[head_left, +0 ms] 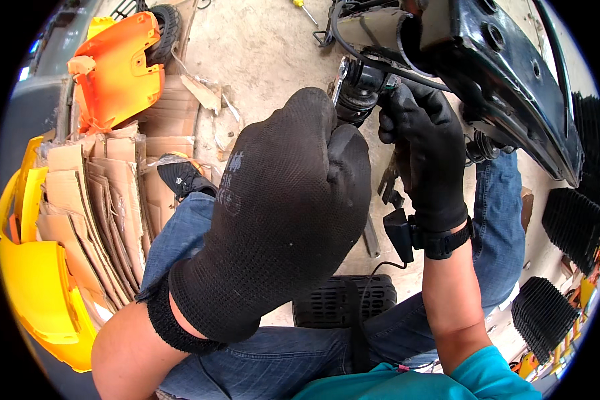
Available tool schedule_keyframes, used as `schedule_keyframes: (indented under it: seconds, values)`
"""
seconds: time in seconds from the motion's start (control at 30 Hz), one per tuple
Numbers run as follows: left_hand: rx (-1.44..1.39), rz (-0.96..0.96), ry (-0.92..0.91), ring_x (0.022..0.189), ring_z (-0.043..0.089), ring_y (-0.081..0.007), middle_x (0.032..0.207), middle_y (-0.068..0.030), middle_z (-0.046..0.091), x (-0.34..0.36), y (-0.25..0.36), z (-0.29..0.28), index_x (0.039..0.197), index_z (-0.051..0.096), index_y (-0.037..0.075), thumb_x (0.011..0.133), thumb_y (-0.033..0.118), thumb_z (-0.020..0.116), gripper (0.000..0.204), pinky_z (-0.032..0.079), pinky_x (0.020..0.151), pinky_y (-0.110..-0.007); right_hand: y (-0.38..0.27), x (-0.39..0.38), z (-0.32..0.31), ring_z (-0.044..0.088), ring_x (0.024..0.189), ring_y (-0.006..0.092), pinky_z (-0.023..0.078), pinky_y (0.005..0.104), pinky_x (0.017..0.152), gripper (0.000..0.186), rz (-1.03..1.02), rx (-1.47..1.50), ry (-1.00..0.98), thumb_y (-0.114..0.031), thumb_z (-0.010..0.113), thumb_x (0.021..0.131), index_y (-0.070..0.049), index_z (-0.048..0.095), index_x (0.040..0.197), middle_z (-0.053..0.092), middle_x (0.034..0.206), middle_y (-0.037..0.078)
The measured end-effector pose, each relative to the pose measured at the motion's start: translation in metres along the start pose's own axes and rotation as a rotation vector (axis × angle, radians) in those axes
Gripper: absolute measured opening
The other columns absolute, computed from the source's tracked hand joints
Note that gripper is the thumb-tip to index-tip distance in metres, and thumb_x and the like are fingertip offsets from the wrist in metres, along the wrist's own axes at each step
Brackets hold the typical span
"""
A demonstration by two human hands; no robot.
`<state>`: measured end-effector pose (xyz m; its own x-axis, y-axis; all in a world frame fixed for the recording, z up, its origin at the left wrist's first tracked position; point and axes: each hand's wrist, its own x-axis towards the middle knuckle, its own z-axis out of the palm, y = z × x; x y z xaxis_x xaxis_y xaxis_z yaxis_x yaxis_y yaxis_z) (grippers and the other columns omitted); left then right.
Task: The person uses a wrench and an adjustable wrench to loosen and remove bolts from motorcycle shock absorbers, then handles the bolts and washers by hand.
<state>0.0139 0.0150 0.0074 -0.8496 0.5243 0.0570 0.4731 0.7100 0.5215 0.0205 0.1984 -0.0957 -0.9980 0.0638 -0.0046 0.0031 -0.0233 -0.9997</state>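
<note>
My left hand [293, 180], in a black knit work glove, is closed around a silver wrench [341, 79]; only the tool's upper part shows past the fist. The wrench stands against the left side of a black shock absorber [359, 93] with a coil spring. On the other side of that mount, my right hand [423, 127], gloved alike, pinches at a small bolt end [392, 83], mostly covered by the fingertips. Above both hands, a glossy black metal frame [507, 87] comes in from the upper right, with a black cable [393, 67] looping across the mount.
Orange plastic body panels [123, 70] lie at the far left beside a tire [165, 33]. Flattened cardboard [103, 207] and yellow panels [47, 300] are stacked at left. A metal bar [371, 240] lies between my legs. Ribbed black parts [543, 317] line the right; a screwdriver [305, 8] lies far off.
</note>
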Motion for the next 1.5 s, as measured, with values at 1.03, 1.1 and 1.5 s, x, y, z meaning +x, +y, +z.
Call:
schedule_keyframes:
  seconds: [1.03, 1.1, 1.5]
  values:
    - [0.256, 0.093, -0.072, 0.081, 0.065, -0.0320, 0.092, -0.0193, 0.064, 0.006, 0.007, -0.010, 0.094, 0.065, -0.006, 0.082, -0.001, 0.066, 0.013, 0.053, 0.069, -0.039, 0.005, 0.002, -0.010, 0.055, 0.074, 0.0101, 0.045, 0.0234, 0.066, 0.028, 0.044, 0.059, -0.067, -0.008, 0.060, 0.094, 0.003, 0.061, 0.119, 0.065, 0.094, 0.006]
    - [0.286, 0.109, -0.092, 0.078, 0.064, -0.0268, 0.090, -0.0170, 0.064, 0.006, 0.008, -0.012, 0.097, 0.065, -0.005, 0.085, 0.002, 0.066, 0.014, 0.052, 0.068, -0.035, 0.005, 0.001, -0.009, 0.056, 0.073, 0.0104, 0.046, 0.0237, 0.067, 0.027, 0.061, 0.140, -0.059, -0.007, 0.060, 0.093, 0.004, 0.062, 0.118, 0.065, 0.092, 0.005]
    - [0.125, 0.056, -0.094, 0.076, 0.061, -0.0259, 0.090, -0.0154, 0.062, 0.006, 0.002, -0.009, 0.102, 0.062, -0.006, 0.089, -0.003, 0.060, 0.014, 0.050, 0.065, -0.036, 0.022, -0.003, -0.006, 0.061, 0.065, 0.0164, 0.051, 0.0260, 0.063, 0.035, -0.436, -0.483, -0.031, 0.012, 0.061, 0.082, -0.002, 0.070, 0.114, 0.068, 0.080, 0.009]
